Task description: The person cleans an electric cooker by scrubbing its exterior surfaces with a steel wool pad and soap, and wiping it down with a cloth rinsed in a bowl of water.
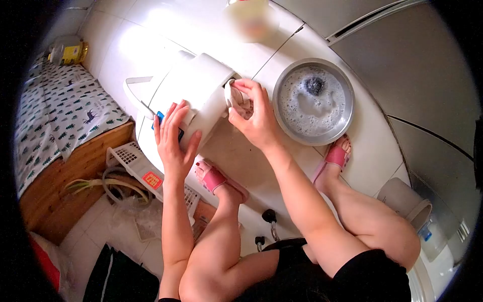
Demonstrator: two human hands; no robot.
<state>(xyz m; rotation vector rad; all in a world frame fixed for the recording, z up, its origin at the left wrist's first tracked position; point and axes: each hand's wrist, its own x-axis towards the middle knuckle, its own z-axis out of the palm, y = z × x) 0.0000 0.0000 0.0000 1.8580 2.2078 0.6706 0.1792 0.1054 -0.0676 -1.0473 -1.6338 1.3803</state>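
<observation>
A white appliance (193, 88) with a handle lies on its side on the tiled floor. My left hand (176, 132) rests on its near end, fingers spread, beside a blue part (160, 118). With the fingers of my right hand (255, 115) I pinch a pale, crumpled cloth (236, 99) against the appliance's right end, at a dark opening. Just right of that hand stands a round metal basin (282, 108) of foamy water, with a dark scrubber (314, 85) in it.
Grey cabinet doors (402, 55) line the right side, near a grey bucket (402, 199). On the left are a white plastic basket (132, 156), a wooden box (75, 186) under a patterned cloth (60, 110), and an oil bottle (68, 52). A blurred container (251, 22) stands at the top.
</observation>
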